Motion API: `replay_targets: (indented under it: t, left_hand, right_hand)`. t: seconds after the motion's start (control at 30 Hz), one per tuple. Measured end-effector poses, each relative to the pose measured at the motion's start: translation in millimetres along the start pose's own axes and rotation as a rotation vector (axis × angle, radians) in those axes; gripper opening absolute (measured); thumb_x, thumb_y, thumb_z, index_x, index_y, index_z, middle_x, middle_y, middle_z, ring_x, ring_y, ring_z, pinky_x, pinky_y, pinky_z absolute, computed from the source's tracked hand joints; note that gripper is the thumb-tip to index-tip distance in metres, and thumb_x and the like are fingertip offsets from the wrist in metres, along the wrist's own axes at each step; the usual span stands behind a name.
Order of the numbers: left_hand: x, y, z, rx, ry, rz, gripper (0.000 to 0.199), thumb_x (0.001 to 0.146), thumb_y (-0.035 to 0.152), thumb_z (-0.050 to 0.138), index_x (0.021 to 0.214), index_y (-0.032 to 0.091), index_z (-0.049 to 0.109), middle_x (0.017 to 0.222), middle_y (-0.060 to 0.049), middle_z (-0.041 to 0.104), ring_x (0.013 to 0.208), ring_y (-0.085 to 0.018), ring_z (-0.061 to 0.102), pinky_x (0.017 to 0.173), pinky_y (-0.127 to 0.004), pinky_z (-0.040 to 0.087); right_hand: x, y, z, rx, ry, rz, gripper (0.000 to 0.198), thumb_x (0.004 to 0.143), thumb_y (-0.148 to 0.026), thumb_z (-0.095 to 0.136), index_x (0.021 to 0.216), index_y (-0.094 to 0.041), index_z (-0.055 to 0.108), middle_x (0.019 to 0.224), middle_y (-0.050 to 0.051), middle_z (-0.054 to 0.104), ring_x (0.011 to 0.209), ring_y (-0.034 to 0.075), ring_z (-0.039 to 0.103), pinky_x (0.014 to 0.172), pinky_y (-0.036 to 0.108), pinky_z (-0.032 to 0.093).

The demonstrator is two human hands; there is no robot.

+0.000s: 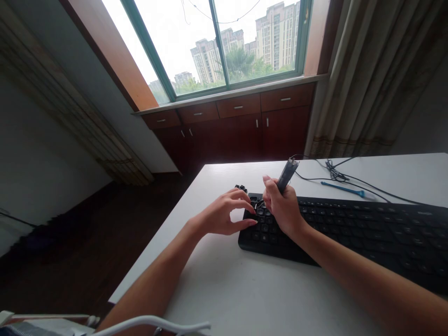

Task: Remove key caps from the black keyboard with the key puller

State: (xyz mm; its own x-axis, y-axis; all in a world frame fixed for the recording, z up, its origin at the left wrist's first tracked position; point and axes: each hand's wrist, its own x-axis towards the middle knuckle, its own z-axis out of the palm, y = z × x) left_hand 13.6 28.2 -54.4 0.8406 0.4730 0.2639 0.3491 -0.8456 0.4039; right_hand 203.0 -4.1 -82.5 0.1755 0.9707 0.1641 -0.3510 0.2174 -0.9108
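A black keyboard (353,228) lies on the white table, turned slightly, its left end in front of me. My right hand (282,205) is wrapped round the dark handle of a keycap puller (287,175), which is tilted with one metal end up. Its thin wire end reaches down to the keys at the keyboard's upper left corner. Over that same corner is my left hand (229,212), thumb and fingers apart, holding nothing, fingertips close to the keys. Some keys there look removed. Just behind the left fingers sit several loose black keycaps (241,188), partly hidden.
A blue stick-like tool (343,189) lies behind the keyboard, near a bundled black cable (336,172). The white table (210,275) ends on the left above a dark floor. White tubing (150,321) crosses the bottom left. Cabinets (224,133) stand under the window.
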Motion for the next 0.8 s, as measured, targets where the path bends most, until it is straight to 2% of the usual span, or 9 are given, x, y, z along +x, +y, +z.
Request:
replay_targets:
  t: [0.17, 0.3, 0.37, 0.47, 0.57, 0.7, 0.8]
  left_hand:
    - [0.2, 0.1, -1.2, -0.121, 0.015, -0.031, 0.017, 0.087, 0.035, 0.08, 0.096, 0.02, 0.078, 0.1, -0.007, 0.073, 0.093, -0.019, 0.066, 0.085, -0.033, 0.056]
    - [-2.6, -6.7, -5.9, -0.195, 0.072, -0.202, 0.022, 0.084, 0.039, 0.082, 0.095, 0.021, 0.078, 0.09, -0.003, 0.077, 0.082, -0.016, 0.071, 0.08, -0.029, 0.058]
    - [-4.0, -15.0, -6.8, -0.167, 0.171, -0.29, 0.026, 0.086, 0.043, 0.079, 0.099, 0.021, 0.076, 0.09, -0.002, 0.077, 0.08, -0.015, 0.071, 0.078, -0.028, 0.059]
    - [-6.4, -31.1, -5.5, -0.094, 0.339, -0.417, 0.034, 0.09, 0.049, 0.073, 0.107, 0.02, 0.072, 0.101, -0.005, 0.077, 0.085, -0.016, 0.072, 0.076, -0.027, 0.06]
    - [-11.0, -45.9, -3.4, 0.002, 0.445, -0.541, 0.038, 0.092, 0.053, 0.068, 0.11, 0.02, 0.07, 0.105, -0.007, 0.076, 0.082, -0.018, 0.073, 0.069, -0.028, 0.06]
    - [-18.2, -56.4, -2.2, 0.152, 0.483, -0.642, 0.034, 0.091, 0.053, 0.068, 0.103, 0.021, 0.071, 0.088, -0.004, 0.075, 0.07, -0.018, 0.071, 0.064, -0.029, 0.055]
    - [-20.7, -58.8, -1.2, 0.218, 0.455, -0.656, 0.03, 0.092, 0.052, 0.067, 0.097, 0.022, 0.071, 0.084, -0.002, 0.074, 0.071, -0.019, 0.07, 0.066, -0.029, 0.054]
  right_hand:
    - [-1.2, -1.9, -1.1, 0.014, 0.044, -0.004, 0.051, 0.094, -0.048, 0.064, 0.056, -0.021, 0.043, 0.045, -0.006, 0.042, 0.04, 0.007, 0.035, 0.039, 0.023, 0.028]
    - [-0.8, -0.9, -2.0, 0.02, 0.086, -0.013, 0.05, 0.095, -0.047, 0.061, 0.056, -0.021, 0.043, 0.046, -0.006, 0.041, 0.04, 0.007, 0.034, 0.039, 0.023, 0.027]
    - [-0.2, 0.1, -2.1, 0.022, 0.085, -0.008, 0.05, 0.095, -0.046, 0.062, 0.056, -0.021, 0.043, 0.046, -0.006, 0.041, 0.04, 0.007, 0.034, 0.039, 0.022, 0.027]
    - [0.8, 1.0, -1.8, 0.026, 0.072, 0.006, 0.05, 0.094, -0.046, 0.063, 0.056, -0.021, 0.042, 0.046, -0.006, 0.041, 0.04, 0.007, 0.033, 0.038, 0.022, 0.026]
    - [1.7, 0.8, -0.9, 0.032, 0.063, 0.013, 0.05, 0.093, -0.047, 0.064, 0.057, -0.021, 0.041, 0.046, -0.006, 0.041, 0.04, 0.007, 0.034, 0.038, 0.022, 0.025]
    - [1.0, -0.7, 0.4, 0.027, 0.047, 0.023, 0.051, 0.093, -0.047, 0.064, 0.056, -0.022, 0.04, 0.045, -0.006, 0.04, 0.04, 0.007, 0.034, 0.038, 0.022, 0.025]
    - [-0.5, -1.9, 0.8, 0.016, 0.038, 0.033, 0.05, 0.093, -0.046, 0.063, 0.056, -0.022, 0.04, 0.045, -0.006, 0.04, 0.039, 0.007, 0.034, 0.038, 0.022, 0.025]
